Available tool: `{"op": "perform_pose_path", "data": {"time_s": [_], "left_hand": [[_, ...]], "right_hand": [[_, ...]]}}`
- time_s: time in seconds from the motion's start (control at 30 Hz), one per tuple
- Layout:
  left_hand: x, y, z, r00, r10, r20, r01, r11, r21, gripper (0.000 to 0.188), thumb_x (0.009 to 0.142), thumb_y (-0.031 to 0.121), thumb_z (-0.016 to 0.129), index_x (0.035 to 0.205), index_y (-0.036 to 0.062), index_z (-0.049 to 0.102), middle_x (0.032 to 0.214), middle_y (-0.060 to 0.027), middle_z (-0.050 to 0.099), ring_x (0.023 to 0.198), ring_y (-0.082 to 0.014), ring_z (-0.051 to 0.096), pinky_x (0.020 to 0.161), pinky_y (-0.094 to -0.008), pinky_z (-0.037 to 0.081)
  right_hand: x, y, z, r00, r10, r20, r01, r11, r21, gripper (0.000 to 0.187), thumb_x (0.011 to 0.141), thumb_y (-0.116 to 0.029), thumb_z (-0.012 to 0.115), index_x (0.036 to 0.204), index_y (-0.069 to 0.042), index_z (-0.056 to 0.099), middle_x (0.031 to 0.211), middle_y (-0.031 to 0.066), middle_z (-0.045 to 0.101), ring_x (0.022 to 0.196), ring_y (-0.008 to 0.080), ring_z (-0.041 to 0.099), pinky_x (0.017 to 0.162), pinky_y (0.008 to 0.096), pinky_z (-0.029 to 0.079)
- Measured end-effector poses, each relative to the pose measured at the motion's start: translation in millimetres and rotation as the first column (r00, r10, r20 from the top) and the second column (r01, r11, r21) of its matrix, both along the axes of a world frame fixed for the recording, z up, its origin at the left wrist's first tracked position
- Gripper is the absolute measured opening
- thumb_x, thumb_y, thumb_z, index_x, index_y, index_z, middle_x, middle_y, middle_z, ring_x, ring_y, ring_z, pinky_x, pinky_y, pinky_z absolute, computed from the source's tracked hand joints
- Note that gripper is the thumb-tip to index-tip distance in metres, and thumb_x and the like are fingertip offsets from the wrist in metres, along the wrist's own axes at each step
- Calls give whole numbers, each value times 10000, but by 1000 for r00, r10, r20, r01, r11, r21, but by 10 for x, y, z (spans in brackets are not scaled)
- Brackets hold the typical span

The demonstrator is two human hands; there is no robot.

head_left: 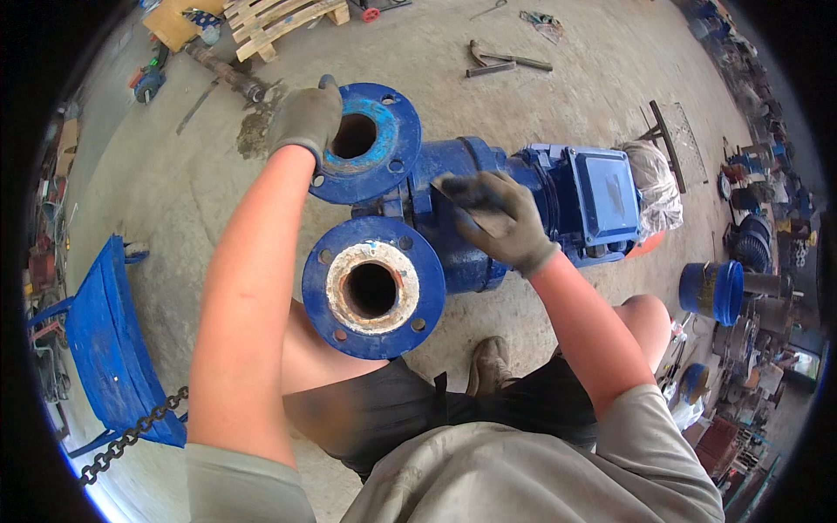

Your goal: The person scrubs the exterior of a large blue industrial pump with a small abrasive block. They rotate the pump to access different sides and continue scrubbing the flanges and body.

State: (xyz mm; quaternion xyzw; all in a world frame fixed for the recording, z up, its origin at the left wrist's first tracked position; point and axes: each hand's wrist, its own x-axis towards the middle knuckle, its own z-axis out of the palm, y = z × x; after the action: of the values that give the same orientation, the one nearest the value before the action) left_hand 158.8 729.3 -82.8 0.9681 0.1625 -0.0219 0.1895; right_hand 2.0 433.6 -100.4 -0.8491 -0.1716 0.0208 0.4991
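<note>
A big blue pump (453, 205) with a motor lies in front of me, two round pipe flanges at its left. My left hand (305, 120), in a grey glove, grips the rim of the far flange (384, 174), whose inner face has light blue paint. The near flange (318, 288) has a white, worn ring around its dark opening. Above the pump body, my gloved right hand (514, 222) is closed, dark smudges on its fingers. A flat, pale tan piece (497, 227) shows under those fingers; its kind is unclear.
A blue metal cart (109, 331) and a chain (139, 427) are at the left. Clear plastic sheeting (654, 192) wraps the motor's end. A hammer (514, 61) lies on the floor beyond. A blue bucket (711, 292) and cluttered machine parts line the right; a wooden pallet (279, 22) is far left.
</note>
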Motion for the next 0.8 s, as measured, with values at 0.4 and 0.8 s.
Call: {"op": "perform_pose_path", "data": {"time_s": [0.4,0.8], "left_hand": [[-36,-48,158,990,61,-130,-62,998,-9,747,1130,576,393,1283,-35,794,1397,-306,720,1349,-451,687,1170,-529,514],[-36,-36,125,993,64,-100,-62,998,23,757,1121,602,414,1275,-33,797,1402,-314,715,1353,-462,679,1173,-520,513]], "right_hand": [[-106,-96,-108,982,44,182,-45,999,2,373,843,-302,863,1130,-81,776,1090,180,794,954,385,744,890,450,597],[945,-92,-269,925,6,-379,34,995,99,362,891,-322,841,1121,-47,789,1041,166,826,979,324,801,903,407,624]]}}
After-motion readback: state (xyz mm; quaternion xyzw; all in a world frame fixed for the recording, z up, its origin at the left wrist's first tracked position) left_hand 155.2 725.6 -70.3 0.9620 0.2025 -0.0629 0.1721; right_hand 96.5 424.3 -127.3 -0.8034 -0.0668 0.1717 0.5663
